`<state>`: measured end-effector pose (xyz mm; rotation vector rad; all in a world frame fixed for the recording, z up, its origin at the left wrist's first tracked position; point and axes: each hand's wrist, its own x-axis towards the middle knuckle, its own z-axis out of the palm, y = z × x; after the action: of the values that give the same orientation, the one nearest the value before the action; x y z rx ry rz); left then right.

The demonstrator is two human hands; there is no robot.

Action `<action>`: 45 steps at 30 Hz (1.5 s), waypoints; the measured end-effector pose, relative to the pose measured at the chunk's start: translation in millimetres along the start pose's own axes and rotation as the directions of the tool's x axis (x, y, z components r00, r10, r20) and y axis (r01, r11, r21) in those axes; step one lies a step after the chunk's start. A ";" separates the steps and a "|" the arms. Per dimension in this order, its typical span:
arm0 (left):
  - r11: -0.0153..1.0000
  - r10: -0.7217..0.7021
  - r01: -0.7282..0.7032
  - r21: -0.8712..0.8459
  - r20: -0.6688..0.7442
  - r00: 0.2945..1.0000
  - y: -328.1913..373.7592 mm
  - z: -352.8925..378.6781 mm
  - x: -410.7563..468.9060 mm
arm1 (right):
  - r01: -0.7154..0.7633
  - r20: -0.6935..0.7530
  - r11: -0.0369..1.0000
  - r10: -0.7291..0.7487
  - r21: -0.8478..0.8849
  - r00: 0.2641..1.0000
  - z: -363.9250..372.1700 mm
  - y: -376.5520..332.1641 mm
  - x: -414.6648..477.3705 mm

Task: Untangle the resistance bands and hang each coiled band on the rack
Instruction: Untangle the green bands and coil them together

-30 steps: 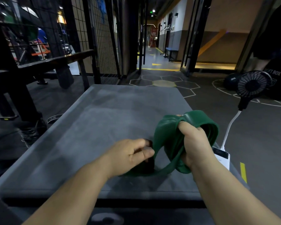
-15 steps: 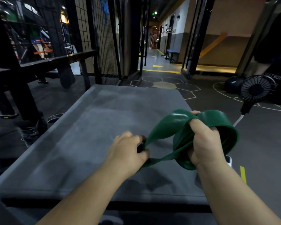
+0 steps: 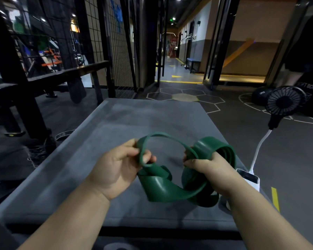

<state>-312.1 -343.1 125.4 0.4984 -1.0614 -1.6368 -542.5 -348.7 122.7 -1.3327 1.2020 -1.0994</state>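
A wide dark green resistance band (image 3: 163,188) hangs in loose, twisted loops between both hands above a grey padded platform (image 3: 116,127). My left hand (image 3: 119,165) pinches one thin loop of it near the middle of the view. My right hand (image 3: 211,170) grips a bundle of several coiled turns at the right. A twisted fold of band sags below and between the hands. No rack with hooks is plainly visible; a black wire grid panel (image 3: 114,44) stands at the back left.
A small black fan (image 3: 285,101) on a white gooseneck stands at the platform's right, clipped to a white power bank (image 3: 249,179). Black steel frames (image 3: 13,73) line the left. A person in black (image 3: 307,56) stands at far right beside a black weighted ball (image 3: 260,94).
Both hands have risen and pulled apart. The band has opened from a bunched wad into a wide loop between them, with a twisted fold hanging lower.
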 end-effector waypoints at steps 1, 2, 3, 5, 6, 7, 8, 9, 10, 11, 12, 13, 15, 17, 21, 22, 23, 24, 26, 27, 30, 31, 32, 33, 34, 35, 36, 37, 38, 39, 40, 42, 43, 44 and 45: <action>1.000 -0.017 0.017 -0.007 -0.030 0.999 1.8 0.0 0.6 | 0.004 0.025 1.000 -0.003 -0.023 1.000 0.0 -0.2 -1.8; 0.999 -0.026 0.027 0.017 -0.057 0.998 1.9 0.0 0.7 | 0.015 0.058 0.999 -0.013 -0.048 0.998 0.6 -0.6 -3.6; 0.998 -0.029 0.033 0.053 -0.070 0.997 1.7 2.0 0.3 | 0.028 0.097 0.997 -0.021 -0.072 0.995 0.9 -1.4 -5.5; 0.990 -0.045 0.053 0.134 -0.065 0.997 -1.8 3.0 -0.1 | 0.043 0.184 0.995 -0.025 -0.092 0.983 3.1 -3.1 -8.3; 0.980 -0.055 0.063 0.186 -0.049 0.997 -4.2 2.5 -0.9 | 0.040 0.218 0.995 -0.018 -0.095 0.976 5.0 -3.1 -8.7; 0.964 -0.060 0.067 0.257 -0.035 0.998 -6.4 1.6 -1.8 | 0.032 0.249 0.995 -0.006 -0.099 0.968 7.6 -3.0 -9.0; 0.938 -0.054 0.058 0.342 -0.021 0.998 -8.7 -0.1 -2.0 | 0.026 0.280 0.994 0.005 -0.109 0.960 10.0 -2.3 -9.1; 0.898 -0.045 0.045 0.438 -0.010 0.999 -9.9 -0.9 -2.2 | 0.021 0.306 0.992 0.018 -0.125 0.952 12.6 -1.6 -9.1; 0.847 -0.037 0.030 0.530 0.003 0.999 -10.3 -2.3 -2.4 | 0.022 0.331 0.990 0.026 -0.140 0.943 15.4 -1.1 -9.4; 0.791 -0.035 0.026 0.612 0.002 0.999 -9.4 -1.8 -2.6 | 0.025 0.356 0.988 0.031 -0.150 0.934 17.3 -0.5 -9.7; 0.739 -0.029 0.020 0.673 0.002 1.000 -9.2 -1.1 -2.3 | 0.028 0.382 0.988 0.033 -0.153 0.923 19.0 -0.3 -10.3; 0.693 -0.001 0.007 0.721 -0.009 1.000 -8.8 1.1 -2.4 | 0.032 0.409 0.987 0.037 -0.160 0.912 20.6 -1.8 -11.7; 0.640 0.104 -0.020 0.768 -0.060 0.993 -8.4 7.1 -2.9 | 0.040 0.453 0.982 0.050 -0.187 0.890 22.7 -4.8 -14.0; 0.622 0.155 0.032 0.782 -0.163 0.974 -8.7 11.0 -2.8 | 0.047 0.481 0.980 0.053 -0.192 0.875 24.3 -6.3 -14.4; 0.618 0.152 0.082 0.782 -0.221 0.963 -9.5 2.2 0.7 | 0.043 0.476 0.974 0.071 -0.224 0.877 26.0 -4.1 -15.8; 0.696 0.118 0.086 0.713 -0.231 0.966 -11.8 0.7 1.9 | 0.038 0.471 0.971 0.081 -0.237 0.878 25.8 -3.3 -15.5; 0.788 0.070 0.100 0.608 -0.249 0.966 -12.9 3.3 1.5 | 0.032 0.467 0.966 0.094 -0.256 0.879 25.3 -2.6 -15.2; 0.847 0.029 0.120 0.519 -0.270 0.962 -15.3 4.6 2.0 | 0.030 0.460 0.959 0.108 -0.282 0.881 24.1 -2.0 -14.0; 0.894 -0.018 0.153 0.421 -0.308 0.951 -19.5 8.5 4.0 | 0.015 0.435 0.941 0.143 -0.339 0.889 20.5 -0.9 -10.6; 0.901 -0.031 0.167 0.401 -0.325 0.945 -21.0 9.9 5.0 | 0.002 0.427 0.934 0.162 -0.358 0.889 19.0 -0.2 -9.2; 0.899 -0.030 0.184 0.398 -0.362 0.932 -23.3 12.6 5.9 | -0.034 0.448 0.923 0.218 -0.383 0.867 21.6 1.1 -8.7; 0.893 -0.023 0.187 0.409 -0.373 0.928 -23.1 15.1 5.7 | -0.043 0.463 0.927 0.226 -0.372 0.857 23.7 1.0 -9.1; 0.886 0.002 0.177 0.428 -0.386 0.923 -24.1 16.0 6.5 | -0.049 0.482 0.932 0.231 -0.359 0.845 25.5 0.4 -9.3; 0.878 0.026 0.171 0.447 -0.400 0.916 -23.3 18.3 7.0 | -0.052 0.495 0.934 0.235 -0.354 0.837 26.5 -0.1 -9.3; 0.866 0.058 0.152 0.476 -0.398 0.915 -22.9 18.8 7.6 | -0.053 0.499 0.932 0.239 -0.358 0.833 26.3 -0.5 -8.7; 0.853 0.089 0.134 0.505 -0.393 0.915 -20.8 19.9 7.5 | -0.056 0.493 0.927 0.248 -0.371 0.834 25.6 0.0 -8.0; 0.850 0.127 0.102 0.517 -0.389 0.912 -20.2 19.1 8.3 | -0.060 0.485 0.921 0.257 -0.385 0.836 24.6 1.0 -7.4; 0.854 0.151 0.084 0.514 -0.399 0.905 -18.7 18.7 8.5 | -0.063 0.477 0.912 0.270 -0.405 0.836 24.0 2.6 -7.5; 0.854 0.167 0.070 0.516 -0.400 0.901 -18.0 17.5 8.7 | -0.060 0.475 0.902 0.281 -0.427 0.834 24.4 3.7 -8.4; 0.849 0.166 0.070 0.525 -0.390 0.906 -15.8 18.8 7.8 | -0.050 0.480 0.892 0.289 -0.450 0.828 25.0 4.2 -10.1; 0.843 0.154 0.073 0.533 -0.369 0.916 -14.7 18.2 7.7 | -0.036 0.489 0.881 0.295 -0.472 0.821 25.5 3.5 -12.0; 0.827 0.115 0.087 0.556 -0.319 0.941 -12.0 15.1 7.3 | -0.005 0.508 0.855 0.313 -0.519 0.803 24.5 -2.3 -15.6; 0.803 0.098 0.093 0.588 -0.284 0.954 -10.2 12.8 7.4 | 0.012 0.514 0.837 0.325 -0.548 0.793 22.8 -5.8 -17.2; 0.768 0.087 0.088 0.635 -0.240 0.967 -8.7 9.8 7.5 | 0.032 0.518 0.812 0.340 -0.582 0.785 21.2 -9.6 -19.2; 0.720 0.076 0.078 0.690 -0.190 0.979 -7.8 6.6 7.9 | 0.057 0.522 0.786 0.352 -0.615 0.777 20.0 -13.1 -21.3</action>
<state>-324.1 -347.5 123.8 1.1419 -1.5077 -1.0955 -523.5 -325.4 133.7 -1.8447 1.1531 -0.0664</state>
